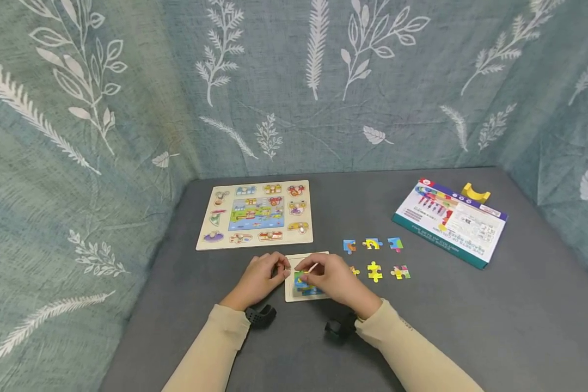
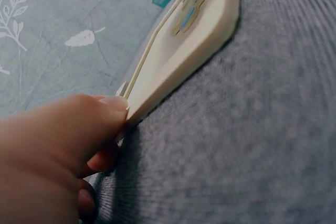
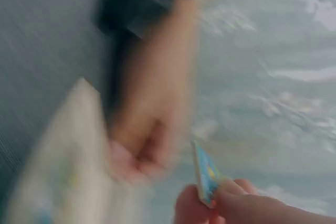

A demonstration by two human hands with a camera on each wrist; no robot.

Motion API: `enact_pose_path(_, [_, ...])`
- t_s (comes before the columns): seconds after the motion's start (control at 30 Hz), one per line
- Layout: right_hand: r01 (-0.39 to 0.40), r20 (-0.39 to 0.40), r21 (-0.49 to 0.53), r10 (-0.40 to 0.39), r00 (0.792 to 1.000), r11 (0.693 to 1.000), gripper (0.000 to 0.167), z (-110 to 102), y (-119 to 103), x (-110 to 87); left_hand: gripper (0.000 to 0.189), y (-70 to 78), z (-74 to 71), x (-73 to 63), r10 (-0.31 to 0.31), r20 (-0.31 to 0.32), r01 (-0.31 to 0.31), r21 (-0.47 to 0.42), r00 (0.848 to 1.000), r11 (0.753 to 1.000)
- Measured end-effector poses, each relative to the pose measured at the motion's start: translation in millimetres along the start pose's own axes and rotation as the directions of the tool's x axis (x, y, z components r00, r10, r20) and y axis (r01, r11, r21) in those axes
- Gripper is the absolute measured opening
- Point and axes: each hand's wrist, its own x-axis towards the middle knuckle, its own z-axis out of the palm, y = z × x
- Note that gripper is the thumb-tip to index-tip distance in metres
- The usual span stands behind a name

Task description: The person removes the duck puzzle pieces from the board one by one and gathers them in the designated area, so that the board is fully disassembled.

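Observation:
A small wooden puzzle tray (image 1: 289, 295) lies on the grey table, with some blue and green jigsaw pieces inside its frame. My left hand (image 1: 259, 279) holds the tray's left edge, the thumb (image 2: 102, 116) on the rim in the left wrist view. Over the tray, my right hand (image 1: 337, 279) pinches a puzzle piece (image 3: 203, 174) between thumb and fingers. That piece is blue with a bit of yellow and stands tilted, raised off the tray in the right wrist view. The hand hides part of the tray in the head view.
Several loose puzzle pieces, among them a yellow one (image 1: 374, 271) and a rainbow one (image 1: 372, 244), lie right of the tray. A larger wooden picture board (image 1: 206, 228) is at back left. A box (image 1: 451, 223) and a yellow curved object (image 1: 475, 193) sit at back right.

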Motion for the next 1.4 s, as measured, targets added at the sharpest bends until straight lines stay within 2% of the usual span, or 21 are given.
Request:
enact_pose_path(0.1, [0.030, -0.038, -0.047, -0.032, 0.999, 0.998, 0.018, -27, -9, -10.1, 0.011, 0.1, -2.2, 2.0, 0.005, 0.000, -0.005, -0.001, 1.000, 1.000])
enact_pose_path(0.2, [0.023, -0.062, -0.116, -0.031, 0.998, 0.993, 0.019, -48, -5, -25.1, 0.010, -0.7, -6.1, 3.2, 0.016, -0.004, -0.016, 0.007, 1.000, 1.000])
enact_pose_path(0.33, [0.011, -0.011, -0.172, -0.013, 1.000, 0.985, 0.016, -56, 14, -42.2, 0.010, -4.8, -13.3, 2.3, 0.026, -0.023, -0.025, 0.020, 0.999, 0.999])
enact_pose_path(0.47, [0.032, 0.033, -0.222, -0.025, 0.999, 0.974, 0.015, -48, 29, -49.4, 0.011, -8.8, -18.5, -0.9, 0.012, -0.042, -0.011, 0.017, 0.999, 1.000])
enact_pose_path(0.6, [0.024, 0.001, -0.302, -0.025, 1.000, 0.953, 0.017, -41, 35, -52.7, 0.011, -11.5, -17.2, -4.6, -0.004, -0.036, 0.005, 0.014, 0.999, 1.000])
enact_pose_path(0.8, [0.053, -0.038, -0.437, -0.077, 0.996, 0.898, 0.022, -35, 32, -56.4, 0.012, -12.6, -13.5, -8.8, -0.018, -0.038, 0.018, 0.007, 0.999, 1.000])
enact_pose_path(0.93, [0.071, -0.058, -0.478, -0.113, 0.992, 0.875, 0.018, -24, 20, -48.0, 0.011, -13.7, -14.1, -10.6, -0.013, -0.043, 0.014, 0.019, 0.999, 1.000])
enact_pose_path(1.03, [0.143, -0.016, -0.506, -0.175, 0.984, 0.850, 0.015, -10, 6, -31.5, 0.012, -13.7, -14.9, -11.0, -0.008, -0.054, 0.010, 0.026, 0.999, 1.000])
enact_pose_path(1.13, [0.245, 0.096, -0.531, -0.230, 0.969, 0.811, 0.026, 6, -2, -14.2, 0.013, -12.4, -13.4, -10.7, -0.004, -0.062, 0.006, 0.020, 0.998, 1.000])
enact_pose_path(1.2, [0.287, 0.159, -0.560, -0.239, 0.958, 0.777, 0.032, 15, -1, -8.4, 0.013, -10.8, -10.2, -9.8, -0.002, -0.056, 0.003, 0.015, 0.998, 1.000])
enact_pose_path(1.3, [0.281, 0.176, -0.596, -0.218, 0.960, 0.752, 0.034, 23, 5, -9.2, 0.009, -6.2, -3.9, -7.2, 0.014, -0.029, -0.014, 0.008, 0.999, 1.000])
enact_pose_path(1.4, [0.253, 0.136, -0.609, -0.216, 0.967, 0.751, 0.032, 24, 10, -14.5, 0.008, -1.6, 0.6, -5.0, 0.028, -0.017, -0.028, 0.004, 0.999, 1.000])
